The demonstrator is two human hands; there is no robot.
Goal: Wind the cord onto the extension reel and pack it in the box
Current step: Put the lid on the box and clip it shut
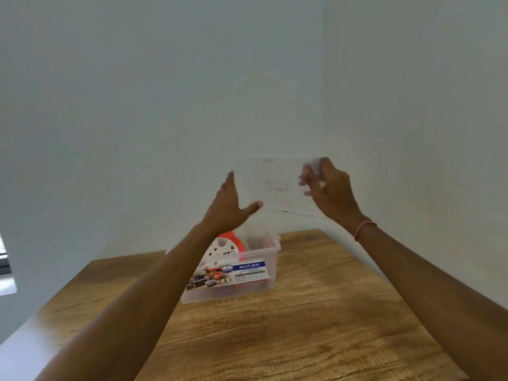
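Note:
A clear plastic box (264, 273) with a blue "MULTI-BOX" label stands on the wooden table (316, 325) near the far wall. Inside it sits the extension reel (226, 246), white-faced with an orange rim, partly hidden by my left forearm. Above the box I hold a clear, nearly see-through lid (275, 185), blurred and tilted. My left hand (229, 207) grips its left edge with the thumb underneath. My right hand (330, 188) holds its right edge, fingers curled around it. The cord itself cannot be made out.
White walls meet in a corner just behind the box. The table runs toward me, with its left edge falling away at the lower left. A window edge (5, 268) shows at the far left.

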